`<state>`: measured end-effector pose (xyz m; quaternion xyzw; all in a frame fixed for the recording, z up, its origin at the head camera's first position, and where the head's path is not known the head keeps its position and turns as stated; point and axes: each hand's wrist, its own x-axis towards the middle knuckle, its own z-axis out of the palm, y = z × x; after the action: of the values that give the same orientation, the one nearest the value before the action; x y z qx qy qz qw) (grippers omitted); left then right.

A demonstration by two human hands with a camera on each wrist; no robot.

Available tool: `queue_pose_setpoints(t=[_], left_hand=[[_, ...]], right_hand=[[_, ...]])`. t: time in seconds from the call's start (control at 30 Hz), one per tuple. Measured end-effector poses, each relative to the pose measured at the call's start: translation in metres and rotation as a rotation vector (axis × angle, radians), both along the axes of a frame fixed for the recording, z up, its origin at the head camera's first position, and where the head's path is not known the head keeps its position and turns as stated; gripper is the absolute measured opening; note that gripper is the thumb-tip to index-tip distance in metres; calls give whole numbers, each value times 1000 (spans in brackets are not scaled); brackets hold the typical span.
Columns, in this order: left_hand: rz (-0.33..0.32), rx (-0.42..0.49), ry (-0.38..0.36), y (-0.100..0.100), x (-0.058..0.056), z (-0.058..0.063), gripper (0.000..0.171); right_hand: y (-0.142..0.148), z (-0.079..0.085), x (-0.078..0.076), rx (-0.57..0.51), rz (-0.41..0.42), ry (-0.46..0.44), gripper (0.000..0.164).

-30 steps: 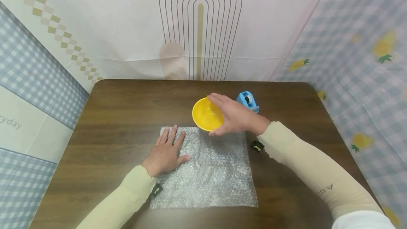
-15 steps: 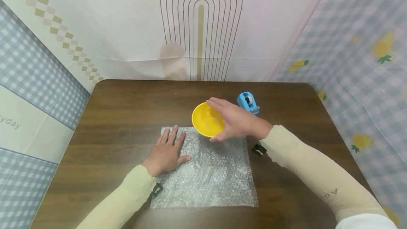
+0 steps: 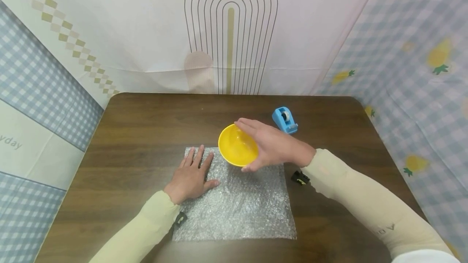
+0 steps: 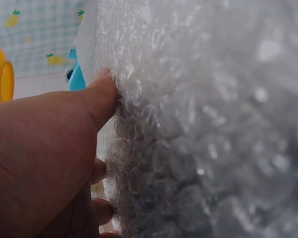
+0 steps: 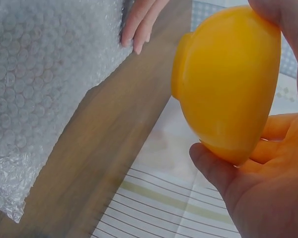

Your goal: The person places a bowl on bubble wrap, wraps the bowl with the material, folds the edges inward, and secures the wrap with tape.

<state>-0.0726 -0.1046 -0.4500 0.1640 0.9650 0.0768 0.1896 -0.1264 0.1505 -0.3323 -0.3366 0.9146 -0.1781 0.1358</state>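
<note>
A yellow bowl [image 3: 237, 147] is held in my right hand [image 3: 274, 143], thumb and fingers spread around its rim. In the right wrist view the bowl [image 5: 228, 84] hangs apart from the sheet, its foot showing. Below it, a sheet of bubble wrap [image 3: 245, 206] lies flat on the table. My left hand [image 3: 190, 177] rests on the sheet's left part, fingers spread straight toward the far edge. Close up in the left wrist view, the thumb [image 4: 102, 94] touches the bubble wrap [image 4: 198, 119].
A blue tape dispenser [image 3: 284, 120] stands behind the right hand on the brown wooden table [image 3: 146, 125]. Printed cloths [image 3: 146, 31] hang behind the table and at both sides. A small black device [image 3: 300, 177] sits by the right wrist.
My right hand has brought the yellow bowl nearer to me, further over the bubble wrap's far edge. The left hand and the sheet stay where they were.
</note>
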Motion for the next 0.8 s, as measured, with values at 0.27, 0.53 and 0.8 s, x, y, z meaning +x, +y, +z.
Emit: queue_pose_setpoints(t=[0.27, 0.53, 0.8], left_hand=[[0, 9, 18, 0, 1, -1, 87], [14, 6, -3, 0, 2, 1, 89], [6, 8, 11, 0, 2, 0, 88]], right_hand=[[-2, 4, 9, -5, -1, 20, 111], [-2, 8, 19, -17, 13, 47, 112], [-4, 10, 26, -8, 15, 71, 112]])
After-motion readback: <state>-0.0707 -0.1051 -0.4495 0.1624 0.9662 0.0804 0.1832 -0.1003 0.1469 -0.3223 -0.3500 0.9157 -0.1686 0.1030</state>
